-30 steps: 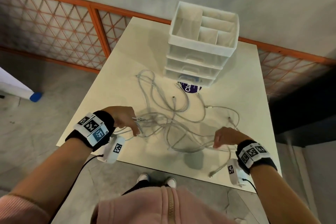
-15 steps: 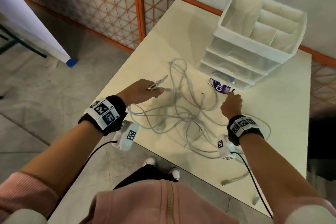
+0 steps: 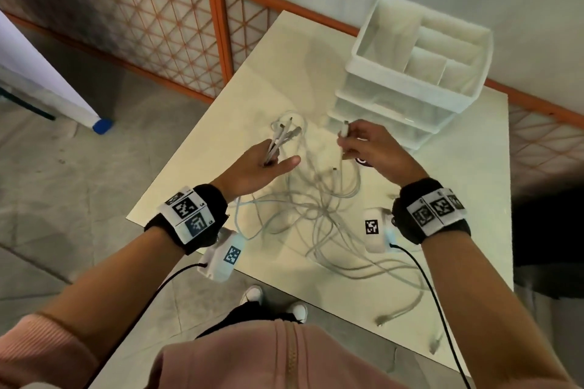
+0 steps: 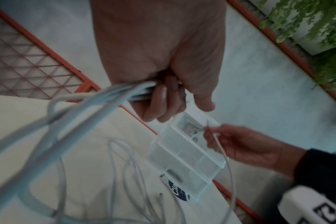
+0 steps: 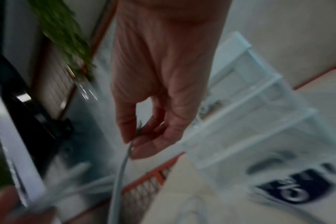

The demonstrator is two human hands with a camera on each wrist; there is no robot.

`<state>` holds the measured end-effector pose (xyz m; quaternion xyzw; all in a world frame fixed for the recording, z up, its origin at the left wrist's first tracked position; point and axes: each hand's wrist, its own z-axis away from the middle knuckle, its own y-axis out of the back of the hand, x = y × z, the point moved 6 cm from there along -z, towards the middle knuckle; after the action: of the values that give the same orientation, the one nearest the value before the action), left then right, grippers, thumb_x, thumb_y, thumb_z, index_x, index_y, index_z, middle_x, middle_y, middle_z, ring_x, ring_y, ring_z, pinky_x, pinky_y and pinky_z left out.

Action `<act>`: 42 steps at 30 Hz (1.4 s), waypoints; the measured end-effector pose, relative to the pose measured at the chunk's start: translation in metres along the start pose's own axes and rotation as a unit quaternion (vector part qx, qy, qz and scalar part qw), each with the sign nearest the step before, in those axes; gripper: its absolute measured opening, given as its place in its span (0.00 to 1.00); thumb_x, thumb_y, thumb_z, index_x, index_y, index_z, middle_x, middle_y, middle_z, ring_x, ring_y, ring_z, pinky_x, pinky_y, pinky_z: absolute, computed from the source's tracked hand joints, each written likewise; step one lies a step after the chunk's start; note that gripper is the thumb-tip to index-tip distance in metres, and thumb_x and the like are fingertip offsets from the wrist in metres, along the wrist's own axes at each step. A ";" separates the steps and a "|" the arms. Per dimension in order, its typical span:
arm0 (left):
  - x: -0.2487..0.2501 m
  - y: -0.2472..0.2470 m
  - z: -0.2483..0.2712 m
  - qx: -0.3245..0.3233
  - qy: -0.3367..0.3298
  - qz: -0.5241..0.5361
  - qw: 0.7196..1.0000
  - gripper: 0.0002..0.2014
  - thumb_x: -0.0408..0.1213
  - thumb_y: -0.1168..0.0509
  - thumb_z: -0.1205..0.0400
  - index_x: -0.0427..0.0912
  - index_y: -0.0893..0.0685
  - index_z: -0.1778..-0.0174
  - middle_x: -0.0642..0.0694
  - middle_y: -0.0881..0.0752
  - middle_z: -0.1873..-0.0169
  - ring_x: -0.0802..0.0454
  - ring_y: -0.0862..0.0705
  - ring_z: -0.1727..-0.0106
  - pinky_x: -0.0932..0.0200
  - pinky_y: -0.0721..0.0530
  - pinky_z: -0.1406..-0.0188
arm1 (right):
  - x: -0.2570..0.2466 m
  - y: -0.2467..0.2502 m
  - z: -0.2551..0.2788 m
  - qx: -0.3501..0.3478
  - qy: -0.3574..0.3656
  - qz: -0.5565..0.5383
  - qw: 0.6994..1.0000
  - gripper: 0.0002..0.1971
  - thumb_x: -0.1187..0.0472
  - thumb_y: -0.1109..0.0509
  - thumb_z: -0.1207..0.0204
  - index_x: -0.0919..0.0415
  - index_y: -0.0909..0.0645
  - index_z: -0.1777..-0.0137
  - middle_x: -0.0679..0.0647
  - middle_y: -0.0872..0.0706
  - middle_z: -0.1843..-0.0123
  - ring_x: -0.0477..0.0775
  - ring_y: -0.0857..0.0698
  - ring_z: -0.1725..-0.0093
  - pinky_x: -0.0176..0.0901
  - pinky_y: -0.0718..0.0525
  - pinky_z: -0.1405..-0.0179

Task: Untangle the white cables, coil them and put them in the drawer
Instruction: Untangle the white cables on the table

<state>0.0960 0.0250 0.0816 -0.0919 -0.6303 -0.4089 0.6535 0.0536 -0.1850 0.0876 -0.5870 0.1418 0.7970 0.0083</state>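
Observation:
A tangle of white cables lies on the cream table. My left hand is raised over the table's left side and grips a bunch of cable ends, seen close up as cable ends running out of the fist. My right hand is lifted in front of the drawer unit and pinches one cable end between thumb and fingers; the cable hangs down from that pinch. The drawers look closed.
A dark blue round label lies on the table below the drawer unit. An orange lattice railing runs behind the table. Cable ends trail over the table's near edge. A white board with a blue foot stands on the floor at left.
Both hands have risen off the table. The right hand moved from near the blue label up to the drawer front with one cable end pinched. The left hand lifted its bunch higher.

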 end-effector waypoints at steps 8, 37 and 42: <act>0.021 -0.010 -0.007 0.020 -0.072 0.135 0.988 0.07 0.35 0.41 0.14 0.42 0.30 0.58 0.50 0.14 0.72 0.58 0.15 0.71 0.66 0.18 0.67 | -0.056 -0.041 0.012 -0.085 0.074 -0.111 0.987 0.08 0.70 0.29 0.25 0.68 0.23 0.48 0.59 0.15 0.61 0.54 0.11 0.63 0.44 0.10 0.55; 0.000 0.074 0.021 0.163 -0.066 0.011 0.984 0.10 0.41 0.45 0.12 0.47 0.27 0.36 0.45 0.14 0.64 0.56 0.33 0.85 0.64 0.29 0.88 | -0.029 -0.026 0.000 -0.062 0.122 0.375 0.917 0.08 0.52 0.29 0.24 0.54 0.12 0.56 0.52 0.08 0.66 0.51 0.13 0.58 0.48 0.28 0.45; 0.028 0.027 0.006 0.082 -0.073 0.016 0.994 0.17 0.44 0.46 0.12 0.30 0.27 0.45 0.65 0.17 0.82 0.58 0.29 0.86 0.67 0.26 0.76 | -0.076 -0.064 0.033 -0.081 0.164 0.280 0.943 0.11 0.54 0.29 0.24 0.63 0.13 0.53 0.54 0.13 0.70 0.47 0.18 0.69 0.29 0.24 0.67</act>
<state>0.1057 0.0345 0.1182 -0.0782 -0.7064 -0.3373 0.6174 0.0584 -0.1042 0.1539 -0.6447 0.2346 0.6690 -0.2859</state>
